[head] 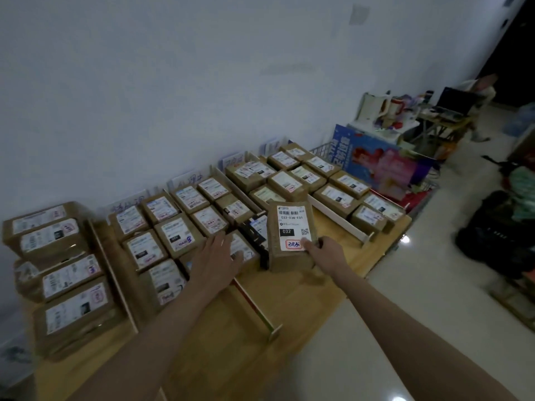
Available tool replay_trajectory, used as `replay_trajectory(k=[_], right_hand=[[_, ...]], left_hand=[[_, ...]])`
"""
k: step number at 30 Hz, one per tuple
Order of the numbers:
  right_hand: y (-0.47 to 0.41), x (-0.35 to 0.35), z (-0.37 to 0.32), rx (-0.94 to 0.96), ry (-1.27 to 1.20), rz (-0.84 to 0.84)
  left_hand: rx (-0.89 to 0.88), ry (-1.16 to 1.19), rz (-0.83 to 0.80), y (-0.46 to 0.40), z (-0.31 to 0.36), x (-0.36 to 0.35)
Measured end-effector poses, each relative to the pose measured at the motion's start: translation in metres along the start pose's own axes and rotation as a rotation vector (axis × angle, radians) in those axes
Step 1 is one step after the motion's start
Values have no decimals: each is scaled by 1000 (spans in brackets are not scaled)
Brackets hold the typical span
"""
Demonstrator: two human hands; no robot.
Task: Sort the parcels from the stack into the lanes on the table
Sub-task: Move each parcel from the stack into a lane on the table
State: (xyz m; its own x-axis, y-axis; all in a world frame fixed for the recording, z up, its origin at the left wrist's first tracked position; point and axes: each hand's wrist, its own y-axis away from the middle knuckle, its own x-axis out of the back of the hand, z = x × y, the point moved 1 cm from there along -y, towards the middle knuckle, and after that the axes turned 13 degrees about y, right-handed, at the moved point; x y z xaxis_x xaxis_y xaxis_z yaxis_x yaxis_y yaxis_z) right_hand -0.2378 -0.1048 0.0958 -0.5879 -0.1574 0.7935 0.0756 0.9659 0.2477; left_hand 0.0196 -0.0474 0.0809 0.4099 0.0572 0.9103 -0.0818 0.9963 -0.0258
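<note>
So our right hand (324,250) grips the parcel (291,237) by its near end, long axis running away from us; left hand (215,256) rests flat and open on packed parcels just left.

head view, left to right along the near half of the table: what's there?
Stacked parcels at the left end → wooden divider → left hand lying flat on a parcel → parcel labelled 032 → right hand gripping its near corner → white-edged divider → shiny floor.
</note>
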Motion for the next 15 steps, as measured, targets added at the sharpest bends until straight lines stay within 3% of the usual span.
replay_trajectory(k=[8, 15], right_hand=[[-35, 63, 90, -20, 54, -30], [-71, 98, 126, -14, -1, -39]], left_hand=[[-40, -53, -4, -25, 111, -53], [-67, -88, 5, -63, 160, -77]])
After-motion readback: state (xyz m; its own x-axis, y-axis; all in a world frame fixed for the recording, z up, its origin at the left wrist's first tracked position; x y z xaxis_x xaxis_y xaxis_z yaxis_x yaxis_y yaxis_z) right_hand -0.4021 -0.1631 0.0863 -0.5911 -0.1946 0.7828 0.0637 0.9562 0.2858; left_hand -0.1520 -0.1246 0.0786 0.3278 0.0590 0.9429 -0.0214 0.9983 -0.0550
